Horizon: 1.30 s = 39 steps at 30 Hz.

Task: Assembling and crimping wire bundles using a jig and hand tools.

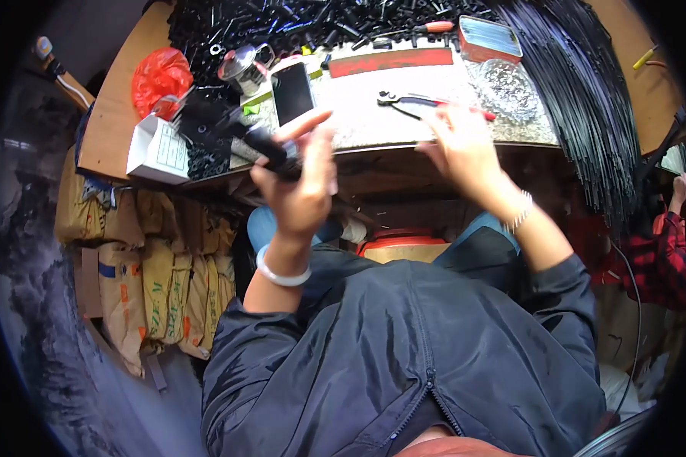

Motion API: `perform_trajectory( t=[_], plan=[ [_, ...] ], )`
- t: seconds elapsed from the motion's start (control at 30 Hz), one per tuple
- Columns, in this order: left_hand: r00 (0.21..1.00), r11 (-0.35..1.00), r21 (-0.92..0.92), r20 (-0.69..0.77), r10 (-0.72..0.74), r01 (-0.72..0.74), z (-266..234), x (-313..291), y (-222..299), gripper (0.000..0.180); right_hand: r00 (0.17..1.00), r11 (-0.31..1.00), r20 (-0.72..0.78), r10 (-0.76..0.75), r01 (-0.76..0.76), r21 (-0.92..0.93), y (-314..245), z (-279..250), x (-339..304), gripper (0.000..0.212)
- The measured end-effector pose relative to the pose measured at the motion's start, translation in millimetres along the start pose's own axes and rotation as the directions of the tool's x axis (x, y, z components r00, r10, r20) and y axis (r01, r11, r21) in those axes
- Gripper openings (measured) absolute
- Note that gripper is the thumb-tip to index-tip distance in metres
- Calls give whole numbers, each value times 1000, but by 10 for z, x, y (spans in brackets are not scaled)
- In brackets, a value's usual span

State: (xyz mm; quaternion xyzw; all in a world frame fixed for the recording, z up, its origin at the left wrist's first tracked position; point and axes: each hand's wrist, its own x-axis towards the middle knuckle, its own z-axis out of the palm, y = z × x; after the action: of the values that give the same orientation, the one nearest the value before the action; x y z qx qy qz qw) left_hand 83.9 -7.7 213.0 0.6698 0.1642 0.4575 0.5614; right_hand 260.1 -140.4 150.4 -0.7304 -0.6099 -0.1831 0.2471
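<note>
My left hand (301, 183) is raised in front of the bench's near edge, left of centre. Between its thumb and fingers is a blurred black tube-like piece (270, 147); its exact kind is not clear. My right hand (465, 148) is over the near edge to the right, thumb and fingers apart. Just beneath its fingers lies a pair of pliers (390, 97) with red-tipped handles, jaws toward the left. My hand covers part of the handles, so I cannot tell whether it touches them. Beside my left hand a dark phone (293, 93) lies on the pale work surface (358, 122).
Black small parts (282, 27) heap along the back. Long black rods (579, 99) hang over the right edge. Nearby are a glass dish (507, 90), a metal tin (489, 39), a red bar (391, 62), a glass mug (242, 68), a red bag (162, 80) and a white box (158, 151).
</note>
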Motion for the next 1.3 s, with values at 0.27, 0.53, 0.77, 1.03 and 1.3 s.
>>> perform_trajectory(
  t=[0.27,0.53,0.77,1.03,1.3],
  plan=[
    [922,405,-908,-63,-382,105,-409,-323,108,38,943,307,271,193,-321,896,-642,-301,-811,102],
    [370,341,-189,697,-614,921,49,-1020,-438,43,814,-38,-75,575,118,992,-579,-454,-387,27],
    [800,980,-64,569,189,-187,502,-16,141,51,700,38,336,630,-459,887,-794,369,-790,21],
    [775,929,-241,627,-72,281,413,108,294,21,908,-91,253,334,-236,968,-553,-393,-229,45],
    [767,978,28,616,-178,205,-87,-184,-133,21,970,-132,95,222,-66,989,-392,-823,36,45]
  ],
)
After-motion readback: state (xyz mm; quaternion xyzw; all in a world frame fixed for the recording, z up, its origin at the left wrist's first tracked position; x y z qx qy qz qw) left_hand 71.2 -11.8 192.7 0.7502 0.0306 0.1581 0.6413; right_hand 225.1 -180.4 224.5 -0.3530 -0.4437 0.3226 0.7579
